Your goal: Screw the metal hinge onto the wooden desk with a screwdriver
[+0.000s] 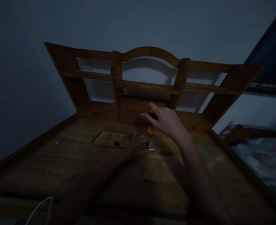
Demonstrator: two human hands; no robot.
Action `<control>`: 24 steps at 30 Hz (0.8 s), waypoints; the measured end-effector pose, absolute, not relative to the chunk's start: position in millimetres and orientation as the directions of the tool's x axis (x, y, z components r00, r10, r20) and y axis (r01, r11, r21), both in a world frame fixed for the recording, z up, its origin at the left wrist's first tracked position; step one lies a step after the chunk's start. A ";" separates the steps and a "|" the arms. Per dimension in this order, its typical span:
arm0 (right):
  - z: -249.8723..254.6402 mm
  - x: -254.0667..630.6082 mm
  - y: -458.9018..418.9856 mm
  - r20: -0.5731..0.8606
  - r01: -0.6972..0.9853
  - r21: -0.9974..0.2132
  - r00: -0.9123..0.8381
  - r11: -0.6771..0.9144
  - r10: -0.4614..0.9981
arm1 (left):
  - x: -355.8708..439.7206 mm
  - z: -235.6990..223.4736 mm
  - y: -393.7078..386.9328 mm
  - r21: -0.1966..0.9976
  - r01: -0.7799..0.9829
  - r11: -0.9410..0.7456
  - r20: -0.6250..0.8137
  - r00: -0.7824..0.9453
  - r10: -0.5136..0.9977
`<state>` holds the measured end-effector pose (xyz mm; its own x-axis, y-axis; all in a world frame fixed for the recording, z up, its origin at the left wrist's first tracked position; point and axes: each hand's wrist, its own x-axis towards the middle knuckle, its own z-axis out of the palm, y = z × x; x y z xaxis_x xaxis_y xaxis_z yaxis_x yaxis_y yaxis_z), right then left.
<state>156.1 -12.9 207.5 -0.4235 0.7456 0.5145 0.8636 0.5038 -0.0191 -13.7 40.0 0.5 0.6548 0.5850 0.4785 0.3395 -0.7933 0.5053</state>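
A screwdriver [150, 128] with a yellow and black handle stands almost upright, its thin shaft pointing down. The fingers of my right hand [168, 120] are closed around the top of its handle. Below the tip, a small silver metal hinge [152, 148] lies on the wooden desktop [119, 168]. My left hand [138, 145] rests low at the hinge's left end, with thumb and fingers closed on that end beside the screwdriver tip. Any screw under the tip is too small and dark to make out.
A wooden shelf unit [149, 87] stands along the desktop's back edge, against the wall. Left of my hands is a recessed opening [112, 139]. A loose-looking wooden panel [152, 170] lies in front. Small metal pieces [60, 140] lie far left; a white cable [39, 204] loops near the front.
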 end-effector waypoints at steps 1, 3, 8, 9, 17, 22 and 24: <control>208.3 155.2 -13.6 0.508 0.869 -0.018 -0.418 0.494 0.753 | -13.2 0.4 39.6 0.509 0.342 -0.790 0.474 0.654 0.589; 210.0 155.4 -15.4 0.494 0.856 -0.049 -0.427 0.515 0.757 | -12.5 1.7 37.4 0.518 0.359 -0.776 0.469 0.639 0.609; 210.0 159.3 -15.1 0.472 0.765 -0.163 -0.494 0.623 0.730 | -10.7 7.7 30.9 0.550 0.379 -0.745 0.457 0.610 0.647; 209.1 159.2 -13.8 0.479 0.762 -0.168 -0.492 0.626 0.727 | -10.4 8.4 30.4 0.554 0.376 -0.742 0.453 0.612 0.649; 209.6 160.1 -7.5 0.458 0.816 -0.157 -0.439 0.556 0.773 | -10.2 8.2 32.6 0.605 0.334 -0.723 0.448 0.608 0.656; 214.1 167.1 -9.8 0.441 0.788 -0.211 -0.451 0.578 0.776 | -12.1 8.9 35.7 0.630 0.328 -0.704 0.414 0.626 0.661; 213.5 168.2 -9.5 0.445 0.789 -0.217 -0.444 0.574 0.778 | -12.8 8.0 37.4 0.633 0.334 -0.698 0.408 0.623 0.668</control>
